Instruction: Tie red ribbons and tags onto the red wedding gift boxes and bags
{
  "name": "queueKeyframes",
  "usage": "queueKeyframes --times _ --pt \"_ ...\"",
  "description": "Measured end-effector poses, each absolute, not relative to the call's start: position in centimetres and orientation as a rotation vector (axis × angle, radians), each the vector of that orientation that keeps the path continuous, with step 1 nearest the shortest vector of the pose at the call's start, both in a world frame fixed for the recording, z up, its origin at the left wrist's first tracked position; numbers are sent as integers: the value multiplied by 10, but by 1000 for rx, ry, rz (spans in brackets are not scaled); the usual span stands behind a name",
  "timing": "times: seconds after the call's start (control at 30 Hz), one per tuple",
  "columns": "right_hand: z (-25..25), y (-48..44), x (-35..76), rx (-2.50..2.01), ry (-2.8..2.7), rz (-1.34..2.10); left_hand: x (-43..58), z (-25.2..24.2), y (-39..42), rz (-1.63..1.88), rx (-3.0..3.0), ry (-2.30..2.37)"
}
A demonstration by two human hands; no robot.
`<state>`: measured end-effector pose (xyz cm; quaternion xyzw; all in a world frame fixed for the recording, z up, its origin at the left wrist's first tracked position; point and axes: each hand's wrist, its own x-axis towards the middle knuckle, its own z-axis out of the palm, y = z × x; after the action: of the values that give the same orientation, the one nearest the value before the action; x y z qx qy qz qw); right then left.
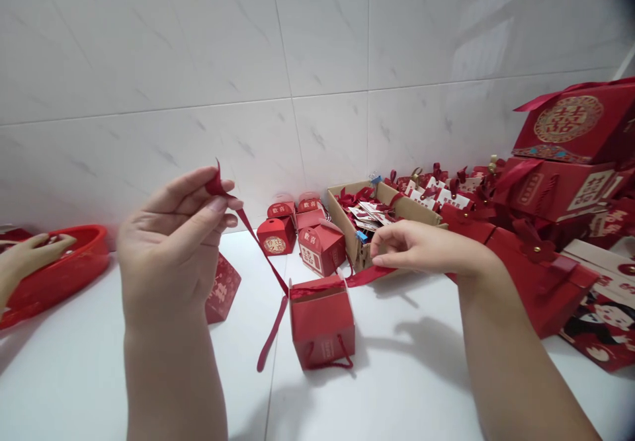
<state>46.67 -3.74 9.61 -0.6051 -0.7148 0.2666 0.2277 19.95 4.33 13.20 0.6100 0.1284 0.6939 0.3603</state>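
Observation:
A small red gift box (322,319) stands on the white table in front of me, a twisted cord handle hanging down its near side. Red ribbon (265,256) runs across its top and comes out at both sides. Raised at the left, my left hand (173,236) pinches one ribbon end between thumb and fingers. To the right of the box, my right hand (417,249) has its fingers closed on the ribbon's other stretch. A loose dark red strap (272,335) dangles beside the box's left side.
Several small red boxes (322,249) stand behind. A cardboard box (344,223) holds cards and ribbons. Larger red gift boxes (560,130) are stacked at the right. Another person's hand (37,256) reaches over a red basin (92,256) at the left. A tiled wall closes the back.

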Motion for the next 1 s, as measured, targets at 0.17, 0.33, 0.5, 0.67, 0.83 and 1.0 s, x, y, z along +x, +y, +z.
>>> queueKeyframes --times 0.17,0.33,0.5,0.67,0.83,1.0 --pt "99 -43 470 -1536 -1815 846 202 134 43 1790 1522 283" --pt "92 -36 470 -1069 -1534 1004 203 133 42 1778 1524 246" --pt "87 -27 469 -1024 -1559 977 202 133 45 1774 1532 242" --pt "92 -27 464 -1476 -1583 610 202 130 45 1831 1618 448" --pt "90 -28 463 -1540 -1644 503 208 127 42 1930 1728 723" --pt "85 -26 467 -1847 -1798 431 204 125 47 1734 1766 784"
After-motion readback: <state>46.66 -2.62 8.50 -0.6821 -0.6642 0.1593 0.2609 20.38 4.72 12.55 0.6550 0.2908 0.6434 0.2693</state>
